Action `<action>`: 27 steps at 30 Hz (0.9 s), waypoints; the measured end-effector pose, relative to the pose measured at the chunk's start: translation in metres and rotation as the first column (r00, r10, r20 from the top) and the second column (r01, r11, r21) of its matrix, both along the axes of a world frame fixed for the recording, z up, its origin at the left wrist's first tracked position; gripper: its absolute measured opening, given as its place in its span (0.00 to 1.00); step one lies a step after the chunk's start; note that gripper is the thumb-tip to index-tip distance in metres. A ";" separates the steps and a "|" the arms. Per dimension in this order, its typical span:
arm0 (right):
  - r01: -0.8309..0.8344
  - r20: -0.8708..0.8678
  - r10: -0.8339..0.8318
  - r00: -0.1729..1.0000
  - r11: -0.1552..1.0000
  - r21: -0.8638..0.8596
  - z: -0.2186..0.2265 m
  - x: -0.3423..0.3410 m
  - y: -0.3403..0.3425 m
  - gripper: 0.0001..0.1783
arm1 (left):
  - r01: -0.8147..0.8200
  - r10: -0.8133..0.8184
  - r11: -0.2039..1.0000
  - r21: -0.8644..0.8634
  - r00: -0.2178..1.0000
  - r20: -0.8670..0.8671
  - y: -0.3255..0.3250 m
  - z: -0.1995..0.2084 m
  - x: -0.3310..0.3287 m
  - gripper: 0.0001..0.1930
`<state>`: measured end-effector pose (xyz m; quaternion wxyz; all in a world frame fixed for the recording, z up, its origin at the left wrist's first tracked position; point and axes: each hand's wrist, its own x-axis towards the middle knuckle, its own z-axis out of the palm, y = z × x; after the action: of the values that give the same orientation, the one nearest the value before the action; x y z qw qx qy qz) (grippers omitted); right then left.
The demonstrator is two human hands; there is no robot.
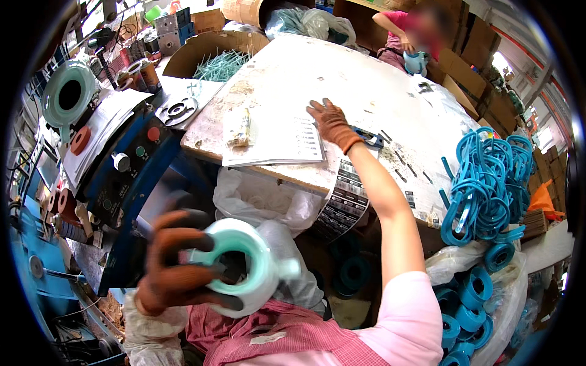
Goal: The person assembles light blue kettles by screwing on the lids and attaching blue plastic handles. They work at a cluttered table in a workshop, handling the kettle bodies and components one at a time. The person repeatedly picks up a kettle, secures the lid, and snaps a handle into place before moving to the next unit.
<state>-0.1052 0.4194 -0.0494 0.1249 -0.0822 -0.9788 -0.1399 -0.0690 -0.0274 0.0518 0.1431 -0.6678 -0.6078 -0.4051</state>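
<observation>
My left hand [177, 262], in an orange-brown glove with dark fingertips, grips the left side of a hollow, pale green plastic part [265, 268] above my lap. This part has a wide round opening and a short spout pointing right. Motion smears the fingers a little. My right hand [332, 126], gloved alike, lies on the white table [281, 79] with its fingers stretched out, beside a printed sheet [299, 140]. A strip of dark printed labels [342, 198] hangs over the table's front edge near that wrist.
Coiled blue tubes [488, 183] lie at the table's right, above blue rings [473, 299] in a bag. A machine with a control panel [131, 158] stands left. Behind are a carton of thin green sticks [223, 64] and a co-worker [397, 30] holding a light-blue part [415, 62].
</observation>
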 end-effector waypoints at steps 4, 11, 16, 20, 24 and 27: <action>0.283 0.458 -0.199 0.867 0.951 -0.123 -0.044 -0.043 0.080 0.28 | -0.190 0.208 0.969 -0.159 0.972 0.106 -0.006 0.055 -0.041 0.15; -0.073 -0.131 -0.001 0.991 0.827 -0.557 -0.044 -0.020 0.066 0.24 | -0.461 0.545 0.582 -0.670 0.833 -0.099 0.067 -0.110 -0.123 0.08; 0.244 0.240 -0.140 0.961 0.835 -0.492 -0.046 -0.014 0.049 0.31 | -0.467 0.248 0.775 -0.425 0.844 -0.476 0.152 -0.133 -0.102 0.15; 0.260 0.261 -0.149 0.954 0.846 -0.466 -0.050 -0.019 0.047 0.32 | -0.161 0.146 0.885 -0.436 0.987 -0.068 0.244 -0.111 -0.086 0.28; 0.244 0.322 -0.099 0.942 0.859 -0.450 -0.052 -0.029 0.052 0.29 | -0.252 0.060 0.773 -0.582 0.943 -0.328 0.266 -0.138 -0.088 0.35; 0.067 0.130 0.011 0.991 0.815 -0.576 -0.035 -0.036 0.056 0.23 | -0.284 0.078 0.804 -0.523 0.922 -0.380 0.269 -0.156 -0.092 0.35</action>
<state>-0.1411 0.4757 -0.0844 0.0291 -0.1216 -0.9796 0.1575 -0.1612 0.2413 -0.1044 0.0788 -0.6774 -0.7282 -0.0680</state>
